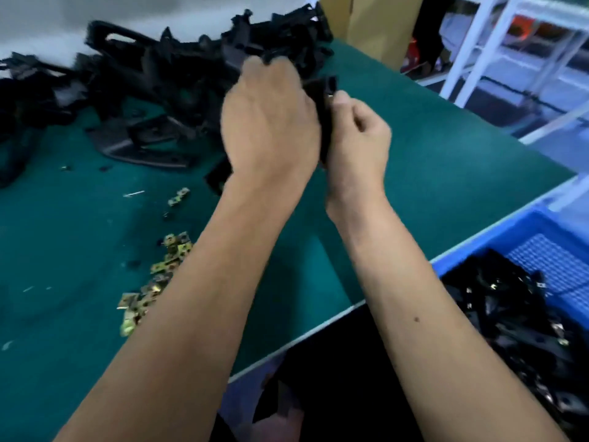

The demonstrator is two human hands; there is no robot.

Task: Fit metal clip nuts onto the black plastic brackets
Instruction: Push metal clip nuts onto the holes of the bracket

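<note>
While a black bracket [325, 122] is held up between both hands, above the green table [446, 154], it is gripped by the curled fingers of the left hand [271, 122], and its top edge is pinched by the thumb and fingers of the right hand [357, 138], where a small shiny bit can be seen but not told for sure. Behind the held bracket, a big pile of black brackets [159, 74] is heaped, and loose gold clip nuts [159, 272] are scattered nearer than it, partly hidden by the left arm. A blue crate [526, 237] of finished pieces is set to the right of it, with white shelves [494, 43] seen farther back.
</note>
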